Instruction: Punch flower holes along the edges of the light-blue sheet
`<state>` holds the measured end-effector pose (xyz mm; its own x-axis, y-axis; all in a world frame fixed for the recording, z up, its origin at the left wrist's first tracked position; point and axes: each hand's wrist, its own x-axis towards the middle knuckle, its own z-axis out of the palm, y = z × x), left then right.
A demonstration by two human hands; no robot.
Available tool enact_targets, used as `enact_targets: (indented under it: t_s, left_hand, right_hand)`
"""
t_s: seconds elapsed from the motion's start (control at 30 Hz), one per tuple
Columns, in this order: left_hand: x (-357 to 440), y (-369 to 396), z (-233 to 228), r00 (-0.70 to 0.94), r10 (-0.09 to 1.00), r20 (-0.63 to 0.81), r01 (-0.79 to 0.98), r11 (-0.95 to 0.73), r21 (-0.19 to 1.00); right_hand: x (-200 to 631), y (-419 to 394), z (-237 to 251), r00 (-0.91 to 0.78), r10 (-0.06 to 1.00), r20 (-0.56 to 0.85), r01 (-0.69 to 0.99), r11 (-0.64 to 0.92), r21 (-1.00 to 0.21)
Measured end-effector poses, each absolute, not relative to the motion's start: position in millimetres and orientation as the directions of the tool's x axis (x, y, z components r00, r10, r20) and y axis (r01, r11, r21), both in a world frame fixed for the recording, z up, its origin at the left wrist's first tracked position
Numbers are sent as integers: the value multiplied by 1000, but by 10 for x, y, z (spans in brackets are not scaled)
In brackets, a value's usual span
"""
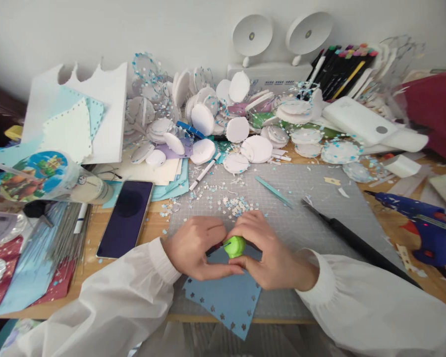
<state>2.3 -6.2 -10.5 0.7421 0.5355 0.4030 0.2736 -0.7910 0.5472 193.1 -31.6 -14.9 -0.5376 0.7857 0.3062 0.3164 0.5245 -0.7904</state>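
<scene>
Both hands meet over the gray mat [301, 218] on the tabletop. The left hand [195, 245] and the right hand [269, 253] curl their fingers tight around a small green punch [234, 246], which sits between the fingertips. A blue paper [226, 297] with little flower holes lies under the fingers. Tiny paper bits [234, 204] lie just past them.

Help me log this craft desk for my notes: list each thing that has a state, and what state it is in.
Green punch: clamped on the blue paper's edge, held by both hands.
Blue paper: flat, flower holes punched along its edges.
Left hand: fingers closed around the punch.
Right hand: closed around the punch.
Phone: screen dark, lying face up.
Glue gun: lying on the desk, red light showing.
</scene>
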Motion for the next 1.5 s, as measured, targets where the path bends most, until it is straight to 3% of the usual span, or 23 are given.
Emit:
enact_targets:
  t_s: [0.37, 0.63, 0.93, 1.1, 1.33, 1.5]
  left_hand:
    - [10, -71, -128, 722, 594, 356, 256, -706, 660]
    - [49, -24, -89, 651, 747, 133, 328, -434, 839]
    - [6, 11, -50, 681, 726, 98, 296, -395, 870]
    - [8, 0, -63, 683, 712, 164, 269, -454, 849]
    - [6, -14, -49, 685, 700, 200, 277, -505, 817]
    - [40, -13, -76, 639, 744, 192, 253, -440, 862]
  right_hand:
    - [1920, -296, -194, -520, 799, 302, 278, 492, -825]
    - [1962, -225, -167, -434, 846, 309, 304, 460, -834]
    - [1999, -210, -120, -404, 860, 311, 319, 451, -833]
    - [2026, -182, -116, -381, 858, 345, 323, 473, -819]
    - [2050, -167, -95, -437, 860, 264, 279, 409, -869]
    - [2023, -201, -219, -451, 828, 332, 356, 508, -784]
